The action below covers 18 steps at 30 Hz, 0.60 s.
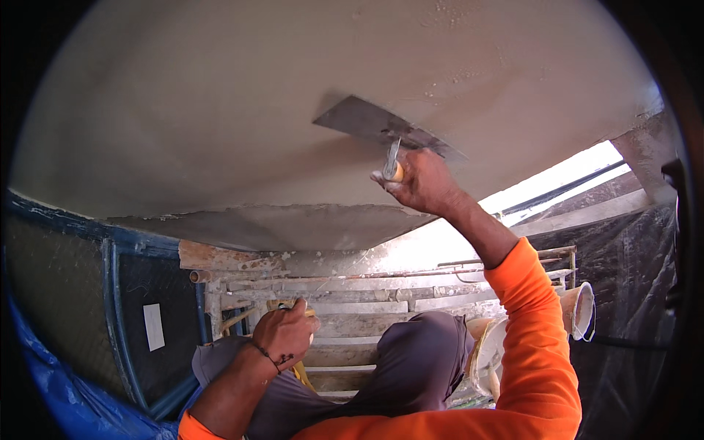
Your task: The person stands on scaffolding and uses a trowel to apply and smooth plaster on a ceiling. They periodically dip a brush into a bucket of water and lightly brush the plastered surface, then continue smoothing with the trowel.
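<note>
My right hand (427,181) is wrapped round the wooden handle of a plastering trowel (359,119), raised in front of me. The trowel's flat grey metal blade lies on or very close to a broad coat of damp, grey-brown plaster (220,95). Rough specks and small pits mark the plaster to the right of the blade. Lower down, in front of my lap, my left hand (287,331) is closed round a tool with a pale handle (311,314). Most of that tool is hidden by my fingers, so its kind does not show.
Scaffold planks (352,323) with gaps and poles lie beneath me. Buckets (487,359) splashed with plaster stand at my right, another bucket (579,312) farther out. Blue-framed mesh panels (110,293) and a blue tarp (73,396) are at left. Dark plastic sheeting (616,271) hangs at right.
</note>
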Available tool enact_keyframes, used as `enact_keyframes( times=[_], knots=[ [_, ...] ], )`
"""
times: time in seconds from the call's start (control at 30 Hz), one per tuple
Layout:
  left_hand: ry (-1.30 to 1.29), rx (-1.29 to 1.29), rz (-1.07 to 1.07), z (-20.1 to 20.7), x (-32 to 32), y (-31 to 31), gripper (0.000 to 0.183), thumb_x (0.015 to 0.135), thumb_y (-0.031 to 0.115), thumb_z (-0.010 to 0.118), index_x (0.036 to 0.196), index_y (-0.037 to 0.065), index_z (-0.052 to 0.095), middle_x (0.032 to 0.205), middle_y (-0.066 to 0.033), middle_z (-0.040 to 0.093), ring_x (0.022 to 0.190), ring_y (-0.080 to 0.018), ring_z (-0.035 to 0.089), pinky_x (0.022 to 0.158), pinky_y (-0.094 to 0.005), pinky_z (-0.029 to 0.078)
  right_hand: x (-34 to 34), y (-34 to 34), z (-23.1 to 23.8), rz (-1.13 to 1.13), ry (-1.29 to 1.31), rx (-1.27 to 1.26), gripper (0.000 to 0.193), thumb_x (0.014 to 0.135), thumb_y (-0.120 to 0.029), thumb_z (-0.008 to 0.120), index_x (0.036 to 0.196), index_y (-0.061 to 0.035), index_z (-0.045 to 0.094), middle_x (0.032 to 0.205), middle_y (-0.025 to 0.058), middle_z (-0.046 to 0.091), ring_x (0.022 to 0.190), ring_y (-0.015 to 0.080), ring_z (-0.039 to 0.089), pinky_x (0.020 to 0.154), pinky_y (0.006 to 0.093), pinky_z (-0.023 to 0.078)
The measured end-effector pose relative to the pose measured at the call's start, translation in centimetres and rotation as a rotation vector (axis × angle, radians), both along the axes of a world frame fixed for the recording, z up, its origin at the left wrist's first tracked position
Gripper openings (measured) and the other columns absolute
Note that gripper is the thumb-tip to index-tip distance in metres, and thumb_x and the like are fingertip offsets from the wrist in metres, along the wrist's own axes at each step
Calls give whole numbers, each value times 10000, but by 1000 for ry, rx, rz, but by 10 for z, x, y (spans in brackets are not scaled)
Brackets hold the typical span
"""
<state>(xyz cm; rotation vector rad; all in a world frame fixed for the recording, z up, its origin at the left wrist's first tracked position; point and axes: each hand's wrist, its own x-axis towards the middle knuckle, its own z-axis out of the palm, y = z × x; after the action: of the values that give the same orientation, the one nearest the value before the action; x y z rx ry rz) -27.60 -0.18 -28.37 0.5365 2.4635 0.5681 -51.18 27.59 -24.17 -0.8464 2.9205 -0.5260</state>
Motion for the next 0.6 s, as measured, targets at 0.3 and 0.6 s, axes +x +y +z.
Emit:
enact_keyframes(
  times=[0.3,0.6],
  knots=[
    [29,7,-12,-13,4,2,251,834,123,593,1024,123,756,1141,-247,615,909,-407,698,829,-496,556,-1,53,117,-53,189,-329,403,913,-409,776,801,-47,638,669,64,627,603,179,596,585,351,490],
    [-67,-78,-73,-3,1,5,214,823,104,613,987,93,750,1158,-248,610,901,-412,702,798,-508,561,33,115,191,-259,274,-450,473,892,-567,743,792,-125,608,619,-16,559,533,53,554,515,247,453]
  ],
)
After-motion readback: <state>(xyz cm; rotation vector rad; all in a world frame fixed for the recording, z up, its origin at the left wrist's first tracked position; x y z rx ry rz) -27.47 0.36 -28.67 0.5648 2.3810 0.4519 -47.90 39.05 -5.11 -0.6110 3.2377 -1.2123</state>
